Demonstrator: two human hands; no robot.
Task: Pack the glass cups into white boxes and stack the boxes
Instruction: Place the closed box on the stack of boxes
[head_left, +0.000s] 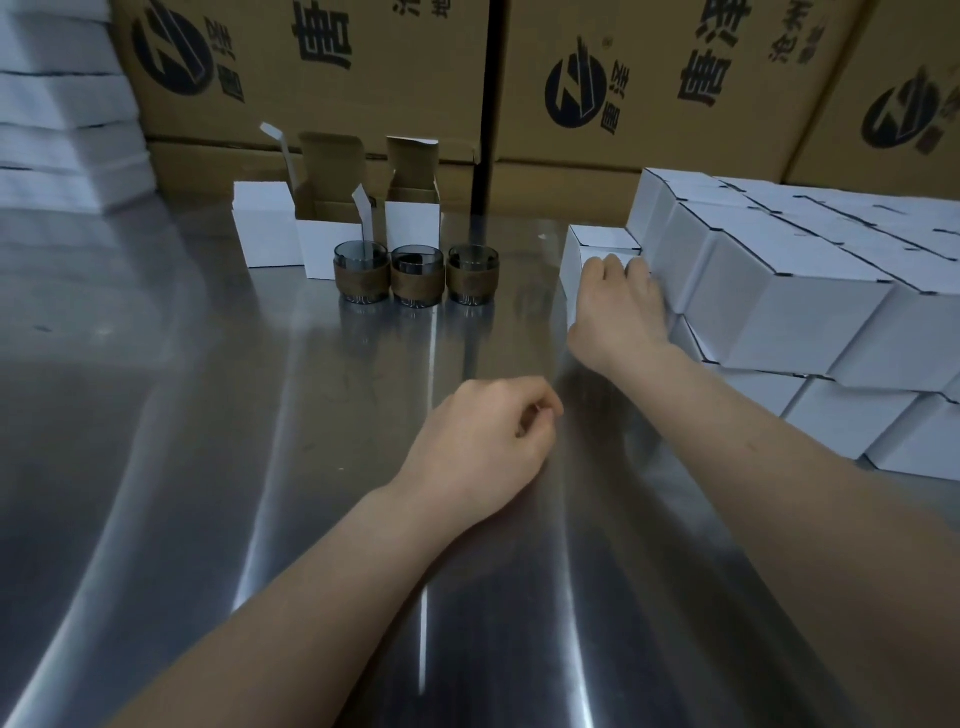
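Observation:
Three glass cups with brown sleeves (362, 275) (416, 275) (472, 273) stand in a row on the steel table. Behind them are white boxes: a closed one (262, 223) and two with open flaps (330, 244) (413, 215). My right hand (618, 301) grips a closed white box (587, 254) set against the left side of a stack of closed white boxes (779, 291). My left hand (483, 441) rests on the table in the middle, fingers loosely curled, holding nothing.
Large brown printed cartons (649, 78) form a wall behind the table. White flat stacks (57, 119) sit at the far left. The steel table surface (208, 415) spreads bare around my arms.

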